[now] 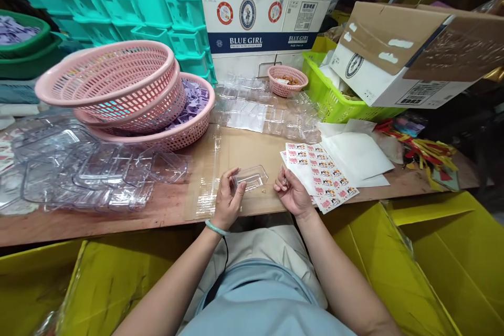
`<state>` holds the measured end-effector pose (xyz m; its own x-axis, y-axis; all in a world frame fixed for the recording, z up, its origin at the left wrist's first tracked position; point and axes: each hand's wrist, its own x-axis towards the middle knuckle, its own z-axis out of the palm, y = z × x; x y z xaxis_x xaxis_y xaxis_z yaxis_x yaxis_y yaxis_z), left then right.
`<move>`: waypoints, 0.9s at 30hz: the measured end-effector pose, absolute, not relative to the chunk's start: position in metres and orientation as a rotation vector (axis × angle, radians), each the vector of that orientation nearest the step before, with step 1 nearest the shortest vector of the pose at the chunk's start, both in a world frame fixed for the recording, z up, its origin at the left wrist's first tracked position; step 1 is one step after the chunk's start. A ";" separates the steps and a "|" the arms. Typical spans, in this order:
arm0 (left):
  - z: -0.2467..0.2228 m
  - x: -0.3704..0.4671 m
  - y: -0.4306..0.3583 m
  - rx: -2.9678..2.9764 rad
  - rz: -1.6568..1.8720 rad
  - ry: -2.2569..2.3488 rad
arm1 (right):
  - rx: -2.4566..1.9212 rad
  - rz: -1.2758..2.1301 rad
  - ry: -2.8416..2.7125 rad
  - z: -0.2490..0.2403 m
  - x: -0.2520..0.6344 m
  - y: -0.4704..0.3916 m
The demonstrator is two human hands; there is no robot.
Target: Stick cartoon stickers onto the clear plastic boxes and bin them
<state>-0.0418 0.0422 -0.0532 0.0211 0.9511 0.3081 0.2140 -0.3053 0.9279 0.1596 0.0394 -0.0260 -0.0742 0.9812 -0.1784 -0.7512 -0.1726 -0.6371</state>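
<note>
The left hand point(228, 202) holds a small clear plastic tray point(251, 178) by its left end, thumb over the rim, above the near part of a flat cardboard sheet point(248, 147) on the wooden counter point(169, 214). The right hand point(293, 191) is at the left edge of the printed sticker sheets point(329, 174), its fingers curled close together; whether anything is pinched there, I cannot tell.

The tray's wall looks thin, so a harder squeeze at that one end could bend it or let it slip. The sticker sheets lie loose, partly against white paper point(352, 155); a dragging wrist could skew them or carry one along. Left of the cardboard, the heap of clear plastic containers point(114, 176) reaches towards the counter's near edge, and a left elbow swinging wide might knock some down. Far left, the stacked pink baskets point(106, 71) lean unevenly over purple packets point(196, 98), so a bump could tip them.
</note>
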 end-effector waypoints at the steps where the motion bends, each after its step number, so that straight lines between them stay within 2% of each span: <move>1: -0.053 -0.042 0.042 1.604 1.335 1.214 | -0.686 1.625 -0.448 -0.026 0.159 0.039; 19: -0.044 -0.046 0.043 1.467 1.159 1.086 | -0.806 1.590 -0.520 -0.021 0.157 0.038; 23: -0.039 -0.047 0.042 1.533 1.117 1.053 | -0.945 1.490 -0.718 -0.005 0.163 0.041; 27: -0.033 -0.047 0.042 1.631 1.115 1.029 | -1.135 1.331 -1.152 0.022 0.169 0.046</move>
